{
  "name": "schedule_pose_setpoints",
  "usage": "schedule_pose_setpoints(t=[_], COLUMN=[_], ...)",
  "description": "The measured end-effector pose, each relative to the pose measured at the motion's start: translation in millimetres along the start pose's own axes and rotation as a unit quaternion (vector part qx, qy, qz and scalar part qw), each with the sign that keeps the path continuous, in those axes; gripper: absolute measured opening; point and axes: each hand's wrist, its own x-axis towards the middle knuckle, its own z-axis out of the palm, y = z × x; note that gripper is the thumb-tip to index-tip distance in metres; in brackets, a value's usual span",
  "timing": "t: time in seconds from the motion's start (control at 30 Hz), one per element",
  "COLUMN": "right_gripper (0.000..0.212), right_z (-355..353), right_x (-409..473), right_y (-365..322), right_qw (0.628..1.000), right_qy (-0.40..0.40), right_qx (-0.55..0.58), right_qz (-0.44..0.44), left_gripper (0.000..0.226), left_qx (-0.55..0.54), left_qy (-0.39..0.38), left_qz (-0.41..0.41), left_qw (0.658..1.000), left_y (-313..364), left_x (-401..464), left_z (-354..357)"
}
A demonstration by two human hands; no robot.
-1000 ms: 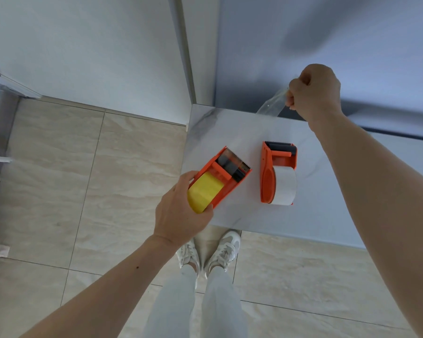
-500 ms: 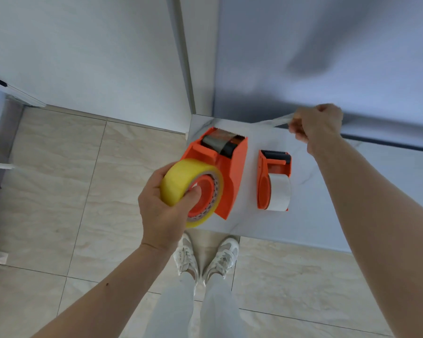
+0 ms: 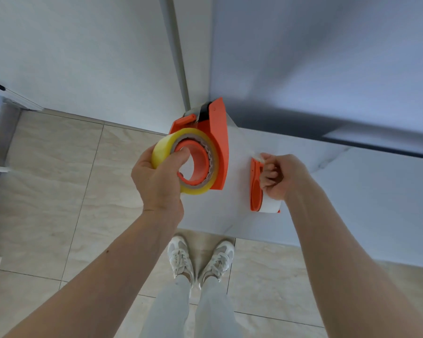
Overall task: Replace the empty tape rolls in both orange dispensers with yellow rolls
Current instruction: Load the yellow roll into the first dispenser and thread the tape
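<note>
on the desk [image 3: 352,191] the second dispenser [image 3: 254,189] waits. our left hand [image 3: 156,181] has lifted the first dispenser [image 3: 217,147], grip clamped on its yellow roll [image 3: 164,147], seemingly loaded. our right hand [image 3: 282,175] came down fisted on a tape strip [image 3: 257,156].

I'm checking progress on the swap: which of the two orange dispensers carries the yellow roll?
The lifted dispenser in the left hand carries the yellow roll. The other dispenser, on the table under the right hand, holds a whitish roll.
</note>
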Motion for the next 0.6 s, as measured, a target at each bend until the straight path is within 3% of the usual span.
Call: schedule_pose_setpoints(t=[0.13,0.4,0.5,0.6], right_gripper=[0.023,0.020,0.007,0.015], right_z=[2.6,9.3,16.1,21.8], right_x=[-5.7,-16.6,-14.9,-9.8], right_y=[22.9,49.6,63.1,78.4], right_qw=[0.998,0.987,0.989,0.991], right_qy=[-0.043,-0.119,-0.121,-0.090], right_qx=[0.039,0.080,0.050,0.028], right_qz=[-0.004,0.071,0.075,0.090], left_gripper=[0.024,0.032,0.038,0.044], left_qx=[0.026,0.078,0.101,0.130], left_qy=[0.018,0.045,0.054,0.053], left_qz=[0.008,0.006,0.007,0.020], left_qw=[0.999,0.996,0.993,0.990], left_y=[5.8,3.6,-4.2,-11.6], left_x=[3.2,12.6,17.2,18.1], left_z=[12.0,29.6,34.1,38.4])
